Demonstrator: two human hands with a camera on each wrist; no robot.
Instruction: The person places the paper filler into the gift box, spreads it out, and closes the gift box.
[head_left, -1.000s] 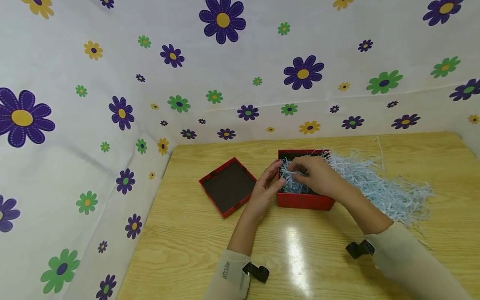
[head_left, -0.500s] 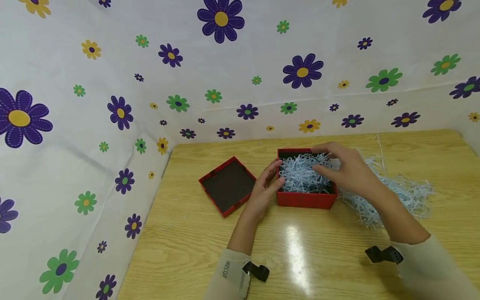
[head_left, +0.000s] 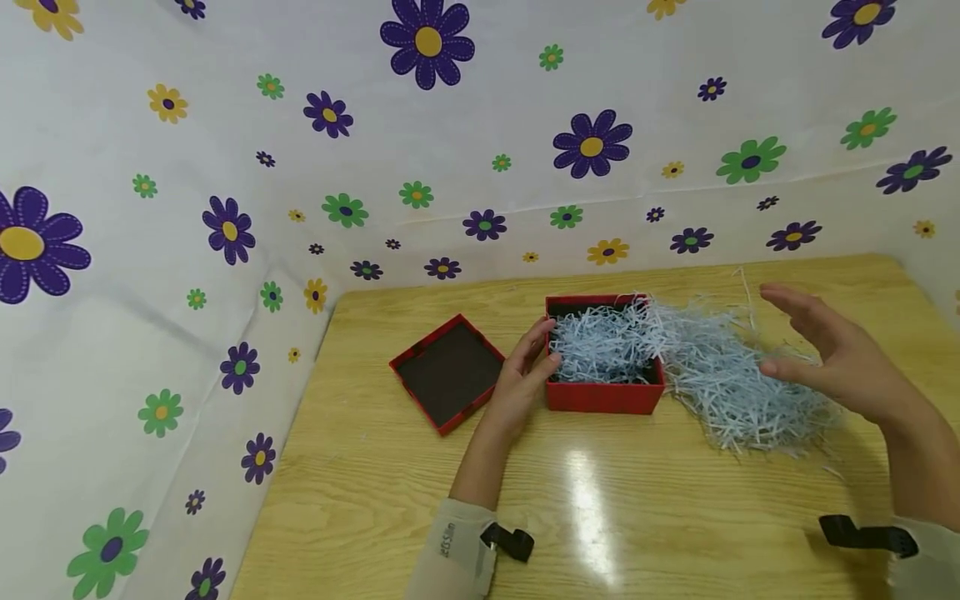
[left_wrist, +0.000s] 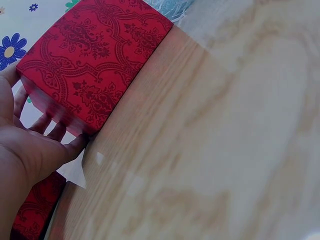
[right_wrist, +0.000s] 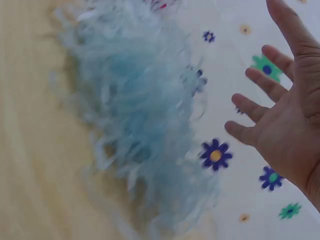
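In the head view, a white cloth (head_left: 450, 125) with purple, green and yellow flowers covers the upper part and the left side. Below it, a wooden table (head_left: 360, 500) with light yellow grain fills the lower middle, where a bright reflection (head_left: 590, 517) shines.

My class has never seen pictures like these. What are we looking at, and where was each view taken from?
There is no robot here, only a person's two bare hands. One camera, worn on the head, looks forward and down; the others, one on each wrist, look at that hand's work. On the wooden table stands an open red box with pale blue shreds inside. Left of it lies a shallow red tray, perhaps its lid, with a dark inside; right of it spreads a heap of similar shreds. The left hand touches the box's left side. The right hand is in the air by the heap, holding nothing.
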